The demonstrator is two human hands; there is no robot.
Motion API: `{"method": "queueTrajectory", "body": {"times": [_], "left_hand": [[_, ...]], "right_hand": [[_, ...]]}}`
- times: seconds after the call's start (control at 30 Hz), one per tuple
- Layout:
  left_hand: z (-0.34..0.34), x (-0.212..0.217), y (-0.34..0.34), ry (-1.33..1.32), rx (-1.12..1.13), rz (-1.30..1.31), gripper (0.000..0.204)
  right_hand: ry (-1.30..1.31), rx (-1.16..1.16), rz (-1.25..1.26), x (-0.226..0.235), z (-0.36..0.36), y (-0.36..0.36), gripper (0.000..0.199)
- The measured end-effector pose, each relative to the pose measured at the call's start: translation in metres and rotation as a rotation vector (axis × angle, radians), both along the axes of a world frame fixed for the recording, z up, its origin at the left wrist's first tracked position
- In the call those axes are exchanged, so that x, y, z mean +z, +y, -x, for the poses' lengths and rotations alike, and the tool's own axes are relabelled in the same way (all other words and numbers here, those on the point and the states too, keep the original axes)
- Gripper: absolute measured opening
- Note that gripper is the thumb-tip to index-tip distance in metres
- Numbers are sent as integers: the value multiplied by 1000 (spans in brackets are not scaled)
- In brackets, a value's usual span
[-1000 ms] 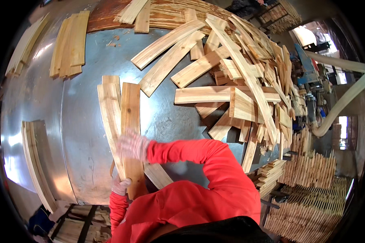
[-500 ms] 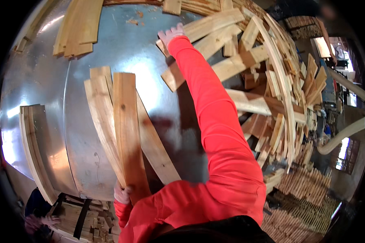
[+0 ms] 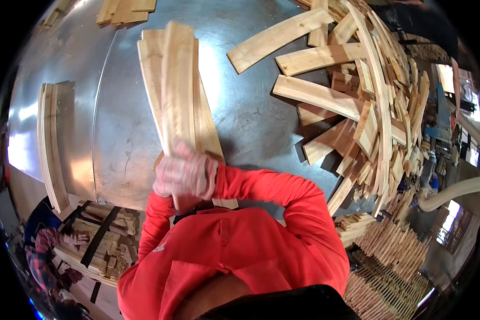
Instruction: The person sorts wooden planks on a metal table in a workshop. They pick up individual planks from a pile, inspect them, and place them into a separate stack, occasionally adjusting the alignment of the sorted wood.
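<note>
Both my hands wear pale, pinkish-stained work gloves and meet at the near end of a wooden board (image 3: 179, 90). My right hand (image 3: 196, 169) is wrapped over the board's lower part. My left hand (image 3: 165, 177) is closed on the board's left edge, partly covered by the right. The board points away from me and its far end is slightly blurred. Beneath it, more boards lie on the metal table: one board (image 3: 151, 69) shows at the left, another board (image 3: 210, 133) slants out at the right.
A jumbled heap of boards (image 3: 320, 98) spreads over the table's right side. A narrow stack (image 3: 50, 144) lies at the left, flat boards (image 3: 125, 12) at the far left. Strapped wood (image 3: 98, 234) stands lower left beside another person (image 3: 45, 261). Stacked slats (image 3: 392, 248) lie lower right.
My right hand has come back from the heap at the far right to join my left hand on the board. One board fewer juts from the heap there. The view has shifted.
</note>
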State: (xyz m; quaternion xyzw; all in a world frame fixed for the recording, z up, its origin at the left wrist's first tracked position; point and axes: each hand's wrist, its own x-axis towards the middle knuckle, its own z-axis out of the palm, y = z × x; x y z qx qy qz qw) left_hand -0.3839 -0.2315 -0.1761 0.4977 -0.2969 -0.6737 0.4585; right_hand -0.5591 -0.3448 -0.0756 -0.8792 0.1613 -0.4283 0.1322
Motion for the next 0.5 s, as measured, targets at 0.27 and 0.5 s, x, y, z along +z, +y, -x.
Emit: {"method": "queueTrajectory", "body": {"times": [0.27,0.5], "left_hand": [[35,36,-17,-306,37,-15,70],[-29,54,11,-357,94,-164,77]], "right_hand": [[395,-1470,-1062,-33,60,-207,114],[-21,-1483,-1470,-38,91,-210,103]]}}
